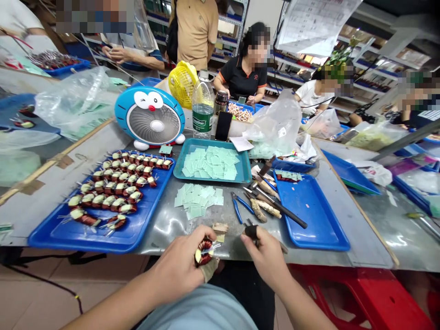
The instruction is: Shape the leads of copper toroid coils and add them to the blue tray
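In my left hand [184,256], a ring-shaped coil [204,252] wound with copper-coloured wire is gripped between the fingers, its thin wire leads pointing right. A tan wrap covers one fingertip of that hand. My right hand [266,254] is closed, a short way to the right, with a dark wrap on a finger. What it holds is mostly hidden; a thin end pokes out below it. Just beyond the coil lies a small wooden block [220,228]. Blue-handled cutters [237,208] rest on the metal table [158,229] ahead of my right hand.
Rows of similar coils fill a blue tray [144,224] at left. Pale green squares lie in a teal tray [177,172] and in a loose pile [197,199]. A hammer [288,213] lies by a right-hand blue tray [316,220]. Behind stand a fan [151,119] and a bottle [202,110].
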{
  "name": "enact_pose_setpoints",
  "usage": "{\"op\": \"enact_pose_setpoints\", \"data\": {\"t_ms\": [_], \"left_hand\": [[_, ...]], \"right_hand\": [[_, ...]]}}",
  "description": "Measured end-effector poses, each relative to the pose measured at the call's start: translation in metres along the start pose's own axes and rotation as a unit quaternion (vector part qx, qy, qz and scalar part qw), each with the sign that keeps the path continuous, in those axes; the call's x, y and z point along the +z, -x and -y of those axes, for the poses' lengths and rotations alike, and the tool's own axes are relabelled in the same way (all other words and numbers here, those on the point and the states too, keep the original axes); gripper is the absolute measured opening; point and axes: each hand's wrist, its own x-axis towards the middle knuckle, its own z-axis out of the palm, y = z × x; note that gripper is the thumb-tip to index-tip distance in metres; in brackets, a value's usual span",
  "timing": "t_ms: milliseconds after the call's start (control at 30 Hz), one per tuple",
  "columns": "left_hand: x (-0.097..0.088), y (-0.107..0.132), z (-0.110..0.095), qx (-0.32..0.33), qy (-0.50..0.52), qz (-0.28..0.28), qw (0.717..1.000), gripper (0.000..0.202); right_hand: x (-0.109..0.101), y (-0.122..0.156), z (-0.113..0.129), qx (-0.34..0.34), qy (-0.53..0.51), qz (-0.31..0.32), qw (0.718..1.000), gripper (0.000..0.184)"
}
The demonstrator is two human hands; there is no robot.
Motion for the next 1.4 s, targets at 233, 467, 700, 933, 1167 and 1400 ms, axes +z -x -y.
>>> {"op": "enact_pose_setpoints", "data": {"t_ms": [233, 467, 700, 933, 1167, 1400], "left_hand": [[-0.006, 0.0, 0.007, 0.02, -0.077, -0.034, 0.996, 0.023], [-0.006, -0.001, 0.009, 0.017, -0.103, -0.026, 0.994, 0.022], [-0.007, -0.001, 0.009, 0.013, -0.097, -0.024, 0.995, 0.022], [-0.007, 0.0, 0.007, -0.008, -0.053, -0.019, 0.998, 0.021], [-0.006, -0.002, 0.007, -0.01, -0.046, -0.008, 0.999, 0.023], [-0.005, -0.002, 0.007, -0.043, 0.117, -0.008, 0.992, 0.024]], "right_hand": [[0.016, -0.012, -0.007, 0.032, -0.021, 0.006, 0.999, 0.044], [0.02, -0.007, -0.013, 0.051, -0.034, 0.011, 0.998, 0.047], [0.014, 0.002, 0.001, 0.044, -0.063, 0.022, 0.997, 0.043], [0.013, 0.008, 0.024, 0.071, -0.174, 0.039, 0.981, 0.039], [0.007, 0.023, 0.063, 0.08, -0.314, 0.081, 0.943, 0.034], [0.016, 0.015, 0.076, 0.184, -0.445, 0.061, 0.875, 0.046]]}}
